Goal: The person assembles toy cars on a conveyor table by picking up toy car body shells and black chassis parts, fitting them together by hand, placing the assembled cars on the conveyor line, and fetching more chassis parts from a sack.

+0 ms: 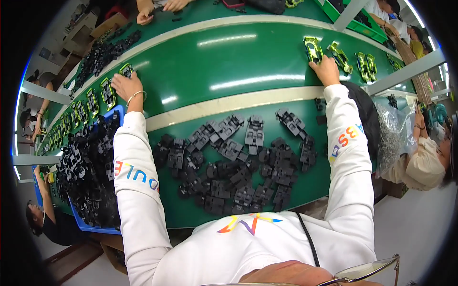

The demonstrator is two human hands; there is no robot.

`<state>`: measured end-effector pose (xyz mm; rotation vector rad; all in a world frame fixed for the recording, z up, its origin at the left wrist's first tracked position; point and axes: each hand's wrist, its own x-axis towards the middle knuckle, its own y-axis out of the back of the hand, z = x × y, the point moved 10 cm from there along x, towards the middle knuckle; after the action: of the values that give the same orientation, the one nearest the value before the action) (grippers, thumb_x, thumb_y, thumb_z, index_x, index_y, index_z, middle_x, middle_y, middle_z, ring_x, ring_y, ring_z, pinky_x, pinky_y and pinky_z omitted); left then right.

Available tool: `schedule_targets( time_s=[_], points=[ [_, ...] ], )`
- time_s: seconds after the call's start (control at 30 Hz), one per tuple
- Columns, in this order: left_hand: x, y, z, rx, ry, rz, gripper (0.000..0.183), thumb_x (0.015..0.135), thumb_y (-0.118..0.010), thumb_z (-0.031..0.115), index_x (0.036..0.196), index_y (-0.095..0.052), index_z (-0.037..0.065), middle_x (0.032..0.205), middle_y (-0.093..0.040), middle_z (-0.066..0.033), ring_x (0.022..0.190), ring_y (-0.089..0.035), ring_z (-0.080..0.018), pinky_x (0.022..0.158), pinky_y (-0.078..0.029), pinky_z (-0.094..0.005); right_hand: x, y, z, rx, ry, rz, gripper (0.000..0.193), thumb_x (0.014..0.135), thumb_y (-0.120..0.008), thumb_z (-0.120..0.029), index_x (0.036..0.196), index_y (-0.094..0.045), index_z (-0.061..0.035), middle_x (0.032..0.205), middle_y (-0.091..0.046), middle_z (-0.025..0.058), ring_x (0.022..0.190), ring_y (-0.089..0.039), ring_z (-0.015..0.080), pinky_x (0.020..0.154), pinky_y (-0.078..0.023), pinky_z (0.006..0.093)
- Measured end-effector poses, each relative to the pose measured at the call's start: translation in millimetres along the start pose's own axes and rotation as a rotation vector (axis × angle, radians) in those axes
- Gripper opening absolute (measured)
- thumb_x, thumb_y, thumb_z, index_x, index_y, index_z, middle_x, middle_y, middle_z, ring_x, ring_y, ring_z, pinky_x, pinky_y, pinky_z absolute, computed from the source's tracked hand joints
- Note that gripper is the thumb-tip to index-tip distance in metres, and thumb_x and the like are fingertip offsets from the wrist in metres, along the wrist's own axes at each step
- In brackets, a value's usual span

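Observation:
My left hand [128,87] reaches to the far left of the green belt, its fingers stretched out beside a yellow-green toy car body [126,69] and partly over it. Over at the far right, my right hand [327,71] grips the near end of another yellow-green toy car body [313,48], which has a dark inside. Close to that hand, a tilted car body [340,56] lies on the belt, with a pair of them [366,66] farther right. Down the left side runs a row of similar car bodies [92,102].
Many black and grey plastic chassis parts [254,135] lie on the green table before me. A blue bin [95,228] heaped with black parts stands at left. A pale rail [200,110] divides table and belt. Co-workers sit around; a green crate [377,31] is at far right.

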<state>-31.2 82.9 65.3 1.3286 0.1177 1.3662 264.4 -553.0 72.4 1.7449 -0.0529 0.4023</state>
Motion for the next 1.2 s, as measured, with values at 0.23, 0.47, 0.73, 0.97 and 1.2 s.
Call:
schedule_targets(
  time_s=[0.23, 0.47, 0.73, 0.97, 1.2],
  points=[
    [-92.9, 48.3, 135.3, -1.016, -0.02, -0.595, 0.062, 0.091, -0.066, 0.03, 0.136, -0.046, -0.008, 0.134, -0.054, -0.0242, 0.126, -0.052, -0.0342, 0.106, -0.041, -0.0388, -23.9, 3.5, -4.8, 0.17, -0.102, -0.136, 0.058, 0.073, -0.075, -0.049, 0.086, -0.07, 0.0079, 0.084, -0.068, 0.0264, 0.078, -0.068, 0.0359, 0.076, -0.053, 0.0413],
    [-251.3, 114.3, 232.3, -1.5, 0.504, -1.289, 0.068, 0.098, -0.053, 0.048, 0.142, -0.038, -0.001, 0.136, -0.053, -0.0188, 0.125, -0.053, -0.0268, 0.105, -0.041, -0.041, -150.7, 61.6, -168.5, 0.929, 0.195, -0.658, 0.05, 0.084, -0.073, -0.034, 0.118, -0.066, 0.0027, 0.095, -0.067, 0.0068, 0.08, -0.06, 0.0127, 0.076, -0.049, 0.0265],
    [-270.7, 167.9, 192.1, -1.965, 0.692, -1.05, 0.048, 0.102, -0.046, 0.045, 0.123, -0.048, 0.002, 0.113, -0.061, -0.0136, 0.103, -0.064, -0.0264, 0.089, -0.053, -0.0384, -220.9, 129.3, -158.2, 0.618, 0.474, -0.21, 0.063, 0.082, -0.075, -0.037, 0.13, -0.056, -0.0009, 0.118, -0.062, 0.0183, 0.104, -0.062, 0.0282, 0.089, -0.049, 0.036],
    [-290.8, 183.3, 154.4, -2.184, 0.877, -1.138, 0.043, 0.103, -0.041, 0.037, 0.13, -0.044, 0.003, 0.117, -0.06, -0.0182, 0.106, -0.062, -0.0346, 0.092, -0.052, -0.0443, -233.2, 84.3, -103.1, 0.159, 0.427, -0.164, 0.054, 0.082, -0.073, -0.027, 0.127, -0.056, -0.002, 0.101, -0.062, 0.014, 0.094, -0.059, 0.0344, 0.083, -0.049, 0.0426],
    [-292.7, 193.5, 139.2, -2.247, 0.869, -1.016, 0.052, 0.103, -0.04, 0.042, 0.137, -0.042, 0.003, 0.12, -0.059, -0.018, 0.109, -0.059, -0.0328, 0.094, -0.049, -0.0445, -258.3, 162.3, -191.3, 0.796, 0.578, -0.111, 0.056, 0.083, -0.076, -0.025, 0.128, -0.056, 0.0013, 0.098, -0.064, 0.0171, 0.083, -0.062, 0.0358, 0.074, -0.052, 0.0382]
  ],
)
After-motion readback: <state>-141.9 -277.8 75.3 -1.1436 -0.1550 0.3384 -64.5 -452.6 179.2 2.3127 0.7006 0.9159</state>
